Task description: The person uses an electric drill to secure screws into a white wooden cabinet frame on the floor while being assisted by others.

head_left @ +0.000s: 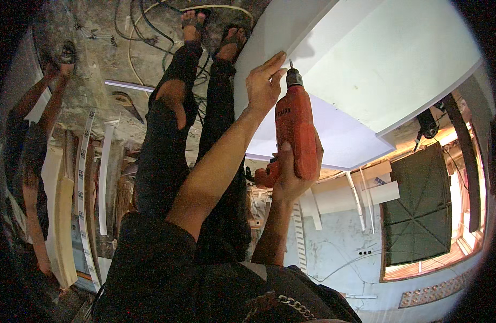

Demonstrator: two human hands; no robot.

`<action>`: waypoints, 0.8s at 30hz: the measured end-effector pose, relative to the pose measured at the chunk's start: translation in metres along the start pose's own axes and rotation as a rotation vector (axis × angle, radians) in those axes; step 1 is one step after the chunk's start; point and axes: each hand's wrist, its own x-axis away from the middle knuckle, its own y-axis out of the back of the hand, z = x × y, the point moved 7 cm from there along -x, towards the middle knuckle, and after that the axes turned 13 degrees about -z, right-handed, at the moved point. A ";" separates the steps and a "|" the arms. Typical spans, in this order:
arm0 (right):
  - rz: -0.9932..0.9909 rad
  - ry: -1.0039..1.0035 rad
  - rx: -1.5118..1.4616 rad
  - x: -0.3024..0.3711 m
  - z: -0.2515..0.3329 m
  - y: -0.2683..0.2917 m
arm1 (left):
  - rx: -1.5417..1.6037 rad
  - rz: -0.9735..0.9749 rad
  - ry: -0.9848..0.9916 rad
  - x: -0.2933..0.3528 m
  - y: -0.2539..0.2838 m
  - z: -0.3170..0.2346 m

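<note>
My right hand is wrapped round the grip of a red power drill. The drill has a dark chuck with a thin bit, whose tip points at a white panel close by. I cannot tell whether the tip touches it. Just left of the chuck is my left hand, its fingers stretched out against the panel's side face. A gap shows between its thumb and forefinger, and I see nothing held there.
Cables lie on the stained floor near my feet, with a handsaw and a pale strip. Another person stands at the left beside leaning boards. At the right is a window with a dark green panel.
</note>
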 end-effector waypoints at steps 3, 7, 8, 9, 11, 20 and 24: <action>-0.011 0.010 -0.055 -0.001 0.001 0.001 | 0.023 0.007 0.006 0.001 -0.002 -0.002; -0.005 -0.084 -0.106 -0.001 0.001 0.001 | 0.007 0.017 0.029 0.002 -0.002 0.003; -0.008 -0.104 -0.117 -0.001 -0.001 0.001 | 0.003 0.007 0.020 0.002 -0.002 0.002; -0.011 -0.125 -0.128 -0.001 -0.004 0.001 | -0.002 -0.003 0.010 0.002 -0.002 0.002; -0.010 -0.069 -0.085 -0.002 -0.006 0.002 | -0.001 -0.004 0.018 0.002 -0.002 -0.001; 0.035 -0.145 -0.141 -0.001 -0.008 0.001 | 0.026 -0.040 0.001 0.002 -0.001 -0.001; 0.020 -0.142 -0.130 -0.003 -0.010 0.005 | -0.018 0.019 0.043 0.001 -0.002 0.002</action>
